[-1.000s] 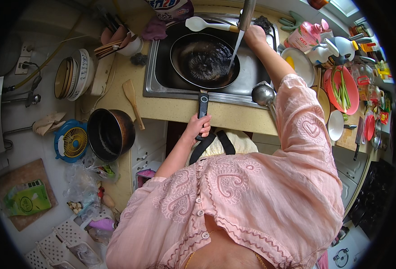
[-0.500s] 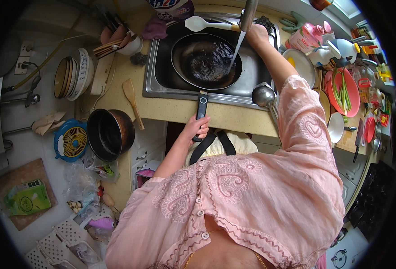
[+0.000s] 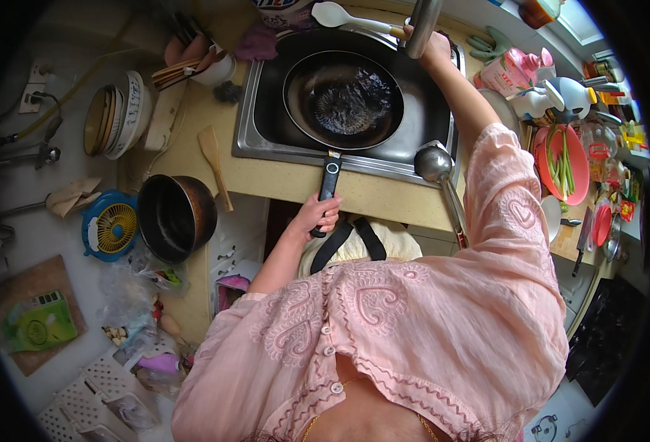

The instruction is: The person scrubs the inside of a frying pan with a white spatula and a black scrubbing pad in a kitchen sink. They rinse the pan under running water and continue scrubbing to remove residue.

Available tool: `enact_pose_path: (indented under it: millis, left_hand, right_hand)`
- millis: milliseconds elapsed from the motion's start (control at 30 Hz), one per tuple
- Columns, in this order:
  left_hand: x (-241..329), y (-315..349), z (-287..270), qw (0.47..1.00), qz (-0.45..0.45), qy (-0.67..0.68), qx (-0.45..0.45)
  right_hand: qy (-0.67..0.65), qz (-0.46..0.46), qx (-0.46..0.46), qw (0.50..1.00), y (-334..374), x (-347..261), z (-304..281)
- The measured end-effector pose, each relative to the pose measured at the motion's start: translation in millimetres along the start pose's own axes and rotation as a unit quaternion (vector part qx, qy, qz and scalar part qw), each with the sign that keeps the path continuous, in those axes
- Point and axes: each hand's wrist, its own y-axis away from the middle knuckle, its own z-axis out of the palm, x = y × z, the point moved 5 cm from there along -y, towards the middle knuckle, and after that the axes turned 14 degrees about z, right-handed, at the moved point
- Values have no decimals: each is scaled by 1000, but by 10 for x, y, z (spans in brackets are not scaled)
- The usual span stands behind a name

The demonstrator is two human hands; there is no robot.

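Note:
My left hand [image 3: 319, 214] is wrapped round the black handle of a dark frying pan [image 3: 299, 118], which sits over the sink [image 3: 420, 103]. Rippling water lies in the pan's bottom. At the tap [image 3: 423, 26], my right hand [image 3: 435, 50] is closed on the wooden end of a white spoon [image 3: 332, 13]; its fingers are partly hidden behind the spout. No stream falls from the tap. A steel ladle [image 3: 434, 162] rests across the sink's right front edge, apart from both hands.
Left of the sink are a wooden spatula [image 3: 213, 155], a dark pot [image 3: 203, 214], stacked bowls [image 3: 137, 118] and a blue-and-yellow fan [image 3: 111, 225]. On the right counter stand bottles [image 3: 542, 99], a red basin [image 3: 581, 184] holding green stalks and a knife [image 3: 581, 247].
The water stream from the tap has stopped. The white spoon has shifted up and slightly right with my right hand, while my left hand keeps its hold on the pan.

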Motion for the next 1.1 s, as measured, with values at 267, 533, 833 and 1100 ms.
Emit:
enact_pose_path:
  millis: [267, 533, 833, 1100]
  left_hand:
    - [-13, 0, -12, 999, 3, 47, -18]
    - [0, 12, -47, 1000, 4, 11, -12]
    - [-33, 26, -58, 1000, 4, 18, -24]
    - [19, 37, -52, 1000, -4, 7, -21]
  right_hand:
    - [6, -96, -223, 970, 1068, -118, 472]
    - [80, -64, -285, 953, 1458, -709, 1089]
    - [100, -38, -390, 915, 1573, -326, 915]
    - [120, -21, -269, 955, 1319, -665, 1089]
